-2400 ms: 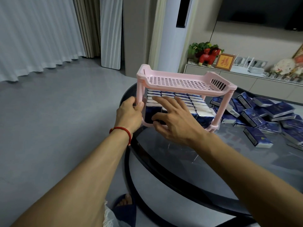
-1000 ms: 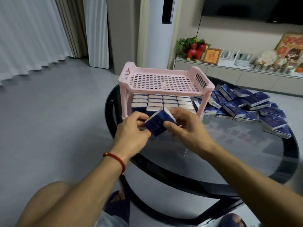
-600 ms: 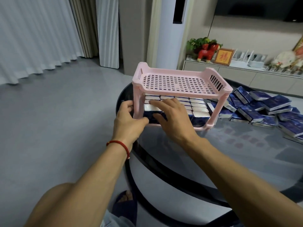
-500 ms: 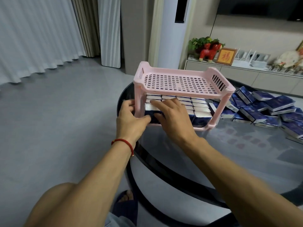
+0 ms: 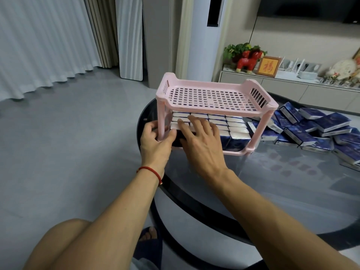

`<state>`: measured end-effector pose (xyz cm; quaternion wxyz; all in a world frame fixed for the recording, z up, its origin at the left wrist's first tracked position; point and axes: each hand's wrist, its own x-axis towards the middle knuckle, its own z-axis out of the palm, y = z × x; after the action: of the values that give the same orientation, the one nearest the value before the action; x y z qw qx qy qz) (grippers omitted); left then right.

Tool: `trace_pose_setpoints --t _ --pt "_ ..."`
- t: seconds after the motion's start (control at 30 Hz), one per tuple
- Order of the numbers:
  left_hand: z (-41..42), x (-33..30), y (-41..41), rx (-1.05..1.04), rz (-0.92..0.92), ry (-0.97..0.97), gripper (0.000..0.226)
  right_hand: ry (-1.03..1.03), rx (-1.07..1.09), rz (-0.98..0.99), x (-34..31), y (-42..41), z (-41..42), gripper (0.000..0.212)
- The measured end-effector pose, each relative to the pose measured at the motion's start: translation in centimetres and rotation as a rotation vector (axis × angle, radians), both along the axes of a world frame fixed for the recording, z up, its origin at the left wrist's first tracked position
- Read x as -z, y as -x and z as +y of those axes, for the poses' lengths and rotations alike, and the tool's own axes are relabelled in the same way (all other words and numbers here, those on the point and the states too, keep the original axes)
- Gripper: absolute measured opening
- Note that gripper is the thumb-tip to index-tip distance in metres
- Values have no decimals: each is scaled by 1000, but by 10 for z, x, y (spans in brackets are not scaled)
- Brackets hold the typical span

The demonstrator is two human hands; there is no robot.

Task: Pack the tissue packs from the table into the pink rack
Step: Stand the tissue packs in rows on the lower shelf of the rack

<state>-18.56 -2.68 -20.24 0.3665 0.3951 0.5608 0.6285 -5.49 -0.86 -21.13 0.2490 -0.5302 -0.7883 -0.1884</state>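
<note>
Around the pink rack [image 5: 214,98] on the round glass table [image 5: 282,184], a loose heap of blue tissue packs [image 5: 315,131] lies to its right, some touching the rack's right legs. Behind stand a white cabinet [image 5: 292,88] with a red figurine [image 5: 246,62] and a framed picture [image 5: 268,66]. The left hand [image 5: 155,141], with a red string bracelet [image 5: 151,171] at the wrist, curls round the rack's near left leg. The right hand [image 5: 200,141] reaches under the top shelf, fingers spread flat on the packed rows [image 5: 233,127]. Packs stand on edge in rows filling the lower shelf; the perforated top shelf holds nothing.
</note>
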Motion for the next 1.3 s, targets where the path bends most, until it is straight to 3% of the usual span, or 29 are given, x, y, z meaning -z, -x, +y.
trace_pose_setpoints --t 0.3,0.53,0.77,0.97,1.13,1.23,1.3 --pt "8 8 5 41 123 -17 46 166 -17 -22 0 -8 -9 67" --pt "8 14 0 59 123 -29 40 313 225 10 -9 -37 -18 78" --pt "16 13 5 47 143 35 34 373 180 -51 -13 -41 -19 93" --pt "16 13 1 29 186 24 30 323 74 -75 -23 -49 -33 89" --pt "23 8 1 20 198 62 34 145 -53 41 -28 -63 -56 49" --pt "21 8 -2 6 215 60 39 61 86 393 -33 -80 -62 32" --pt "19 9 -4 -4 223 53 44 97 241 672 -35 -93 -60 43"
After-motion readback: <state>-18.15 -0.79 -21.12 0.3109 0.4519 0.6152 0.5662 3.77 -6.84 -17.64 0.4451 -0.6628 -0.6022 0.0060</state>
